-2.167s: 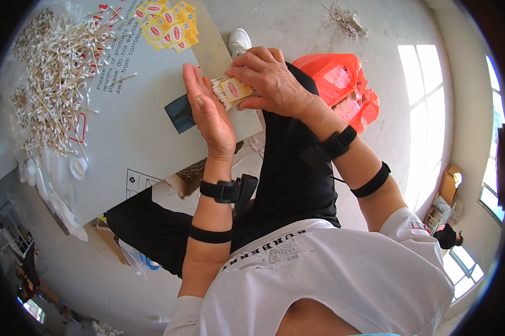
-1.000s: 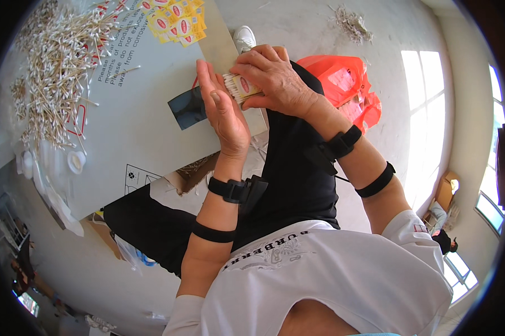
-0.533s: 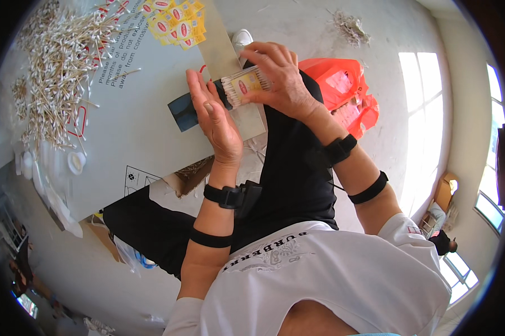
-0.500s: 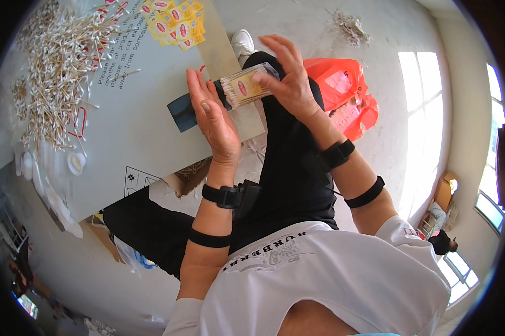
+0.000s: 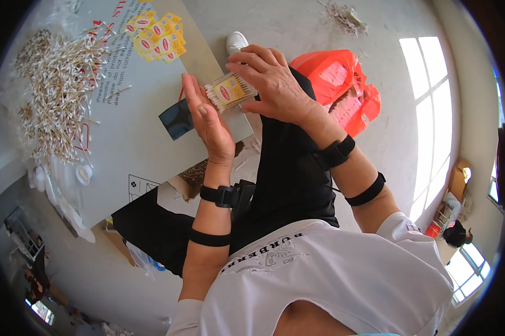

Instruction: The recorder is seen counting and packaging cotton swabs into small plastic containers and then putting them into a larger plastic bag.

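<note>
Using both bare hands, the person had a pack of cotton swabs [image 5: 228, 92] between them, near the edge of the grey tabletop [image 5: 123, 145]. The left hand [image 5: 210, 129] stood nearly on edge, fingers long and straight, thumb a little apart, with its palm side against or just beside the swab tips at the pack's left end. The right hand [image 5: 275, 87] arched over the other end, fingers bent along the far side and thumb near the close side, set about as wide as the pack; I could not tell whether they gripped it or only touched it. A yellow card showed among the swabs, facing up.

Just left of the left hand, and partly behind it, lay a dark flat sheet [image 5: 177, 120]. Farther up the tabletop some yellow cards [image 5: 160, 39] overlapped in a loose spread, and a big heap of loose swabs [image 5: 56, 84] covered the far left, tips pointing every way. On the floor, to the person's right, a red plastic bag [image 5: 364, 101] gaped around pink contents [image 5: 345, 109]. The person wore black trousers [image 5: 286, 151], a white top [image 5: 342, 269] and dark straps on both forearms
</note>
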Demonstrator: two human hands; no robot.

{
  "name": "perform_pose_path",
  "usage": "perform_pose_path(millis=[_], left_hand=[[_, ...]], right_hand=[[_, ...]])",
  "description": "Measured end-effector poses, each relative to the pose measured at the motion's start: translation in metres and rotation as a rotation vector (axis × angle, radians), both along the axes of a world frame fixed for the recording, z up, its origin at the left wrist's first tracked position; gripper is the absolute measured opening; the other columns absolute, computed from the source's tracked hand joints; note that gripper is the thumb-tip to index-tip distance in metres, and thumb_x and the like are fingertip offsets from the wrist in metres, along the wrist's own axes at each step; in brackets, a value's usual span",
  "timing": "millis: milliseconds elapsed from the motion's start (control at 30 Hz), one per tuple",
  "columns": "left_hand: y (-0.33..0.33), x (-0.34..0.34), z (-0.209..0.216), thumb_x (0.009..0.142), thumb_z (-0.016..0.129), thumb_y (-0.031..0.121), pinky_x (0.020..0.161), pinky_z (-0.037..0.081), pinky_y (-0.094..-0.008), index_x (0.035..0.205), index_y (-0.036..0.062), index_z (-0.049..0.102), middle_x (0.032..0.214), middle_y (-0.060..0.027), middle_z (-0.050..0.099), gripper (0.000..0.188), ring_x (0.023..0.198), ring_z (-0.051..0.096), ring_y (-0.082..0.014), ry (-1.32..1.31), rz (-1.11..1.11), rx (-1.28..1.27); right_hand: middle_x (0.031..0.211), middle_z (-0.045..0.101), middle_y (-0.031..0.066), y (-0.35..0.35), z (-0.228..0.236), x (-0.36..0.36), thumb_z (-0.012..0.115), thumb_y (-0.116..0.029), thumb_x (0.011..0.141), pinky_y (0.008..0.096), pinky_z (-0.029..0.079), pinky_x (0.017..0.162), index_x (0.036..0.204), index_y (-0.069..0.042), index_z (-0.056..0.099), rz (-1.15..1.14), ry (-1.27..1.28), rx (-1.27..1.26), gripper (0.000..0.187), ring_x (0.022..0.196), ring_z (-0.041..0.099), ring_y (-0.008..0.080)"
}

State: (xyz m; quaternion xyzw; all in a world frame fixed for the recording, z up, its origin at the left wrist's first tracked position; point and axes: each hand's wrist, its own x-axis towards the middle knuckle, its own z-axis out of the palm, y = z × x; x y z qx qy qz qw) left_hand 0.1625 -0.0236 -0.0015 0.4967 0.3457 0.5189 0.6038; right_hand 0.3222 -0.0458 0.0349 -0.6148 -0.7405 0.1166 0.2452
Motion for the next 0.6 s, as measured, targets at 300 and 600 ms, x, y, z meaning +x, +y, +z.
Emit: perform_pose_path(millis=[300, 600], left_hand=[[-0.004, 0.001, 0.0, 0.1, 0.034, 0.059, 0.12, 0.01, -0.044, 0.154, -0.0019, 0.012, 0.159, -0.0229, 0.014, 0.084, 0.149, 0.013, -0.0324, 0.003, 0.056, 0.003], [-0.006, 0.004, 0.0, 0.102, 0.031, 0.057, 0.12, 0.013, -0.0439, 0.154, -0.0013, 0.013, 0.158, -0.0232, 0.017, 0.081, 0.148, 0.017, -0.0328, 0.012, 0.064, -0.015]], right_hand=[[0.117, 0.055, 0.0046, 0.024, -0.005, -0.003, 0.087, -0.021, 0.058, 0.0407, 0.036, 0.098, 0.113, -0.01, 0.061, 0.191, -0.087, -0.052, 0.062, 0.116, 0.048, 0.0267], [0.111, 0.055, 0.0053, 0.033, -0.012, -0.004, 0.087, -0.027, 0.057, 0.0401, 0.036, 0.095, 0.111, -0.01, 0.06, 0.259, -0.071, -0.018, 0.063, 0.109, 0.048, 0.0272]])
